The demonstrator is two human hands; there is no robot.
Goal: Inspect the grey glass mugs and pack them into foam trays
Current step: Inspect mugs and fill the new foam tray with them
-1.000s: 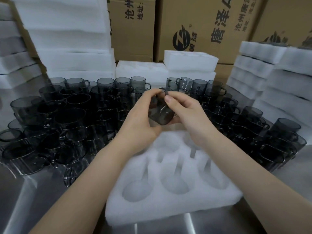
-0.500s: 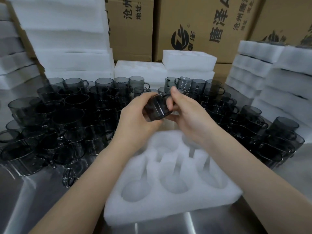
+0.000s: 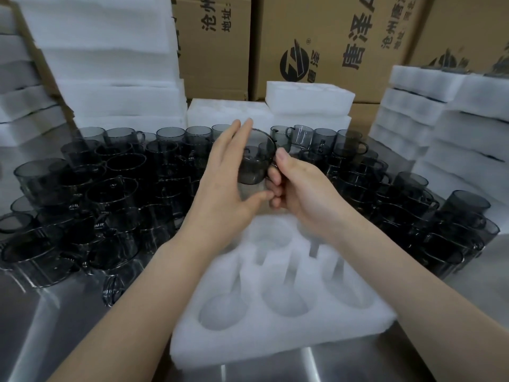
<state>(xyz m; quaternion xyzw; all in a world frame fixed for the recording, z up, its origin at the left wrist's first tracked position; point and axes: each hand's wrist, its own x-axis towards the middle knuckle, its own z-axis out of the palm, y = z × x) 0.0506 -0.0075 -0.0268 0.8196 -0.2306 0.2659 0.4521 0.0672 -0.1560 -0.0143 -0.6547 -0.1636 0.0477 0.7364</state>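
Right hand [image 3: 292,186] pinches the mug [image 3: 254,164] by its handle, left hand [image 3: 220,188] straight-fingered alongside it, above the foam tray [image 3: 248,346]; this handle-only pinch may slip, dropping the glass.

Smoky grey mugs [image 3: 115,194]; white foam tray [image 3: 278,321]; seemingly brown boxes [image 3: 325,37].
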